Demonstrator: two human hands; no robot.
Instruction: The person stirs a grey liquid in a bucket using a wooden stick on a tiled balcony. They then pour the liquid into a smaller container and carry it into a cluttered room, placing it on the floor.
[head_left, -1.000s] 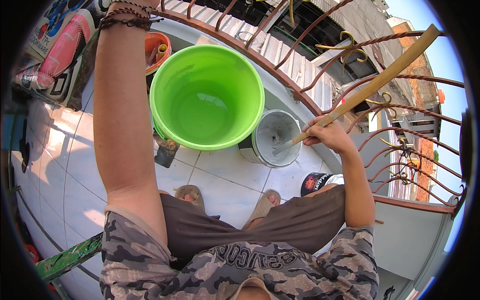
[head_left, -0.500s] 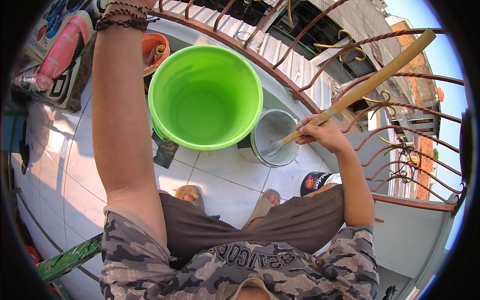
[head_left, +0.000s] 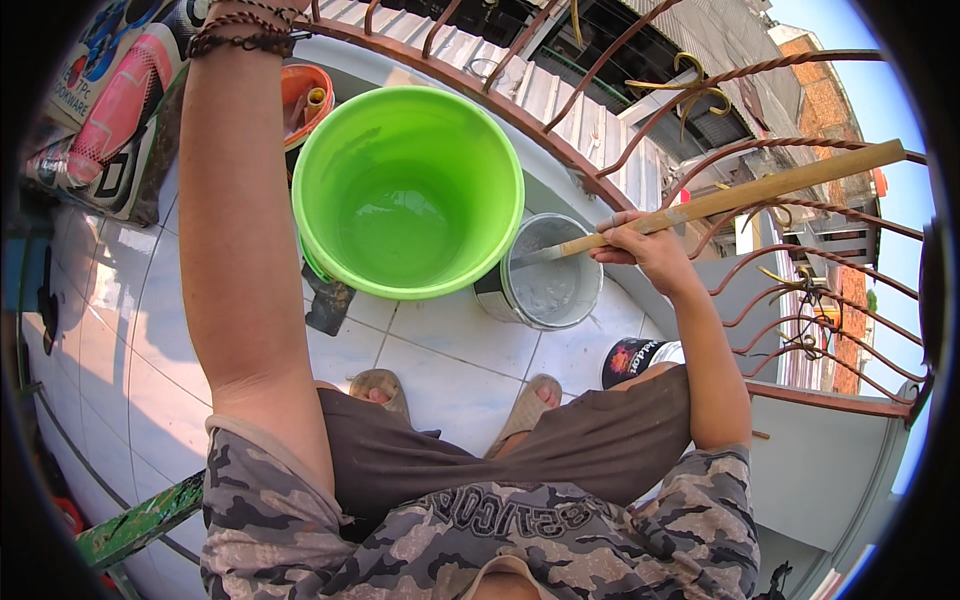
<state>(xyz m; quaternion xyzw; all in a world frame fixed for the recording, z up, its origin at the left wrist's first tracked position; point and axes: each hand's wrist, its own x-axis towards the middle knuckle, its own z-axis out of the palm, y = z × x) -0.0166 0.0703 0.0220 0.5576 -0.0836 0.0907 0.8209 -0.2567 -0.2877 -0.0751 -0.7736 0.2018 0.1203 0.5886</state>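
Note:
My right hand (head_left: pixel 645 250) is closed around a long wooden stick (head_left: pixel 770 188). The stick's grey-coated lower end dips into a small bucket (head_left: pixel 494 297) of thick grey paint (head_left: pixel 562 288). Its long upper end slants up to the right, past the railing. Left of the paint bucket stands a large bright green bucket (head_left: pixel 318 205) with a shiny wet patch at its bottom. My left arm stretches far forward beside it, braided bracelets at the wrist. Only a sliver of my left hand (head_left: pixel 278 4) shows at the upper edge; its fingers are out of sight.
An orange bucket (head_left: pixel 308 82) with tools stands behind the green one. A black-and-white can (head_left: pixel 632 360) sits by my right knee. Twisted metal railing (head_left: pixel 590 180) curves along the far and right sides. Printed boxes (head_left: pixel 120 120) lie at far left, a green-painted bar (head_left: pixel 140 520) at lower left.
The stick's dipped end has moved toward the far left side of the paint bucket. Its upper end has swung down and right. My right hand has shifted slightly; my left arm stays nearly still.

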